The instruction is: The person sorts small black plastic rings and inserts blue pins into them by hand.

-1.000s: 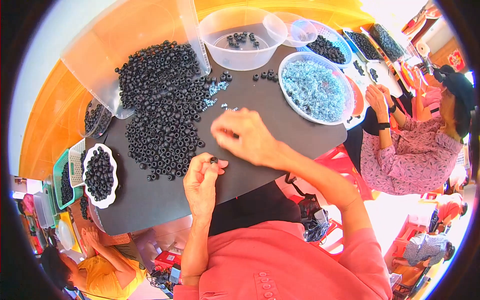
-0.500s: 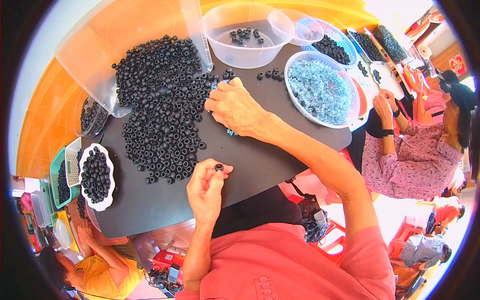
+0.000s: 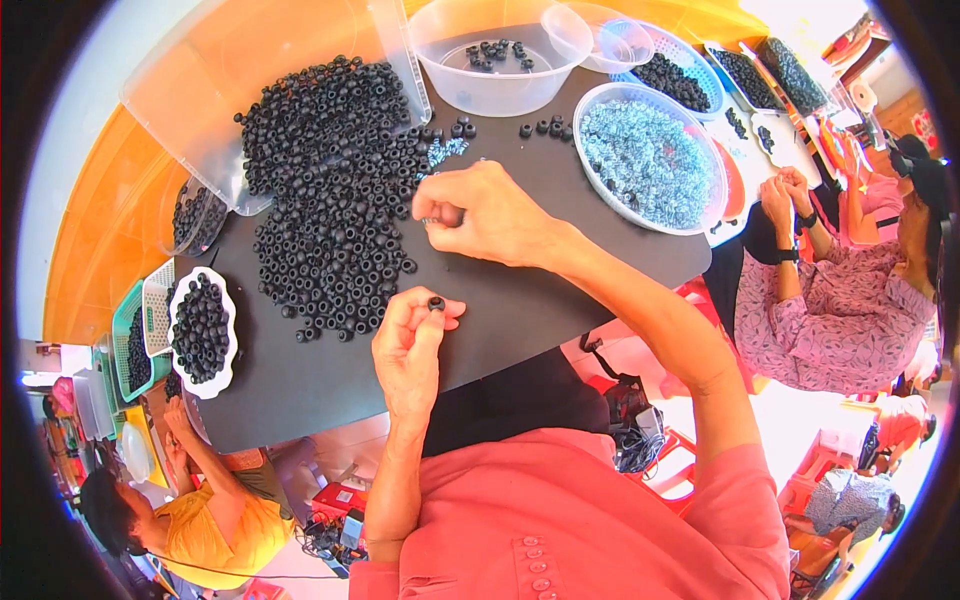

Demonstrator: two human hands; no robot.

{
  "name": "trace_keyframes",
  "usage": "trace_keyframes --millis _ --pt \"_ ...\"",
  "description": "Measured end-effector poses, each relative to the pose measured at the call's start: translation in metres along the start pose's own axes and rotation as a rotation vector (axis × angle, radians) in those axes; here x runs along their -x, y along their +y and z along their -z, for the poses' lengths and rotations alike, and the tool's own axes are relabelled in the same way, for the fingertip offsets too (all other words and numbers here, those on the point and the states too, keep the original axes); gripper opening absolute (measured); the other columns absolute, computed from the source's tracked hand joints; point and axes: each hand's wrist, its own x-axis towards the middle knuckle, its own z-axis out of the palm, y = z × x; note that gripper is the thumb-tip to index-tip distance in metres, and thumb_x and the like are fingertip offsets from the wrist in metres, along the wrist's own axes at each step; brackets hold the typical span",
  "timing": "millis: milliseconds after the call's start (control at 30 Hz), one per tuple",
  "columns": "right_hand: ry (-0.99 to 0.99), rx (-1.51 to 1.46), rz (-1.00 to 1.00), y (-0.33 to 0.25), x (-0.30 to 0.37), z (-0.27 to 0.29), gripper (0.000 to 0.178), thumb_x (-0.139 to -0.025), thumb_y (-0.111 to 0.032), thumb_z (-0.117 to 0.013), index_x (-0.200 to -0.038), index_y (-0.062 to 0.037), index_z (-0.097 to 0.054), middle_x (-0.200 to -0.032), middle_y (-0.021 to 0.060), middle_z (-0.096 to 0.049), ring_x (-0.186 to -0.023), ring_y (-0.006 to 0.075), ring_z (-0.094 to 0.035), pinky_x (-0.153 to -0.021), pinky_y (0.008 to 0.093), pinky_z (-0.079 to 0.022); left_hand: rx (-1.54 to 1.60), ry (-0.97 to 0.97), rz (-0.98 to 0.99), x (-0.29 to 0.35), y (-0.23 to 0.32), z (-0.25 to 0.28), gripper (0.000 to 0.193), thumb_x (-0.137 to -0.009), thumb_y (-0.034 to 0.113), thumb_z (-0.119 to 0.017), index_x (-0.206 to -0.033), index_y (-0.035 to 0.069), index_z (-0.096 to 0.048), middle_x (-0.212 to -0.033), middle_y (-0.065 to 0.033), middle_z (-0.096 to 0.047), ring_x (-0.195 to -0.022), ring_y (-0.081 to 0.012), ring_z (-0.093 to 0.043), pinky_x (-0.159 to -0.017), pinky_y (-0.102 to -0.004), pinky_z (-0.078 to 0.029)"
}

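My left hand (image 3: 408,355) is closed in a pinch on a round black bead-like part (image 3: 436,303) with a hole in its top, held above the table's near side. Farther off, my right hand (image 3: 490,215) has its fingers curled together; a small light-blue piece shows at their tips, mostly hidden. Just beyond it lies a small heap of light-blue pieces (image 3: 445,150). Left of both hands, a broad pile of the same black parts (image 3: 335,215) spreads out of a tipped clear plastic bin (image 3: 190,130) onto the dark table (image 3: 530,320).
A round tub (image 3: 500,85) with a few black parts stands at the back, beside a bowl of light-blue pieces (image 3: 645,160). Several loose black parts (image 3: 545,128) lie between them. A white scalloped dish (image 3: 232,345) of black parts sits left. Co-workers sit at both sides.
My right hand has drawn back from the light-blue heap, uncovering it, and now holds a piece at its fingertips. My left hand keeps its pinch on the black part. The view has shifted slightly.
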Motion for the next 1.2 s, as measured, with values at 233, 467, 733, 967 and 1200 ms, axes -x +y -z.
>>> trace_keyframes --millis 233,467,733,967,1200 --pt "-0.024 -0.379 -0.097 -0.011 0.053 -0.003 0.013 -0.082 -0.006 -0.065 -0.093 -0.0035 -0.072 -0.083 0.0058 -0.067 -0.071 0.0131 -0.062 -0.067 0.0292 -0.050 0.053 -0.041 0.017 -0.005 0.000 -0.013 0.017 -0.093 0.002 -0.050 -0.109 -0.001 -0.057 -0.092 -0.0110 -0.069 -0.081 -0.0109 -0.061 -0.078 -0.0268 -0.049" --pt "0.032 -0.387 -0.033 -0.001 0.072 -0.008 0.012 -0.088 -0.005 -0.062 -0.097 -0.0014 -0.069 -0.090 0.0067 -0.067 -0.082 0.0161 -0.063 -0.072 0.0311 -0.050 0.050 -0.029 -0.006 -0.007 0.000 -0.023 0.019 -0.093 0.001 -0.051 -0.111 -0.001 -0.059 -0.087 -0.0035 -0.063 -0.082 -0.0114 -0.061 -0.077 -0.0253 -0.049" --pt "0.083 -0.611 -0.199 -0.003 0.083 -0.008 0.003 -0.086 -0.002 -0.067 -0.086 0.0001 -0.066 -0.083 0.0041 -0.067 -0.076 0.0096 -0.064 -0.069 0.0251 -0.052 0.058 -0.021 0.004 -0.004 -0.002 -0.029 0.019 -0.091 -0.003 -0.054 -0.108 0.001 -0.058 -0.085 0.0001 -0.060 -0.082 -0.0102 -0.061 -0.075 -0.0229 -0.048" --pt "0.178 -0.605 -0.086 0.010 0.088 -0.021 0.009 -0.087 -0.005 -0.067 -0.094 0.0003 -0.068 -0.080 0.0062 -0.066 -0.072 0.0104 -0.063 -0.064 0.0252 -0.050 0.009 -0.025 -0.019 -0.005 -0.006 -0.033 0.017 -0.091 -0.003 -0.054 -0.107 0.001 -0.059 -0.085 -0.0009 -0.061 -0.081 -0.0107 -0.061 -0.074 -0.0243 -0.049" --pt "0.202 -0.508 -0.071 0.012 0.088 -0.019 0.011 -0.088 -0.005 -0.064 -0.097 0.0009 -0.068 -0.083 0.0081 -0.067 -0.071 0.0109 -0.063 -0.063 0.0260 -0.050 0.025 -0.029 -0.049 -0.012 -0.010 -0.030 0.017 -0.091 -0.001 -0.054 -0.108 0.000 -0.059 -0.084 -0.0019 -0.061 -0.080 -0.0123 -0.063 -0.074 -0.0263 -0.051"
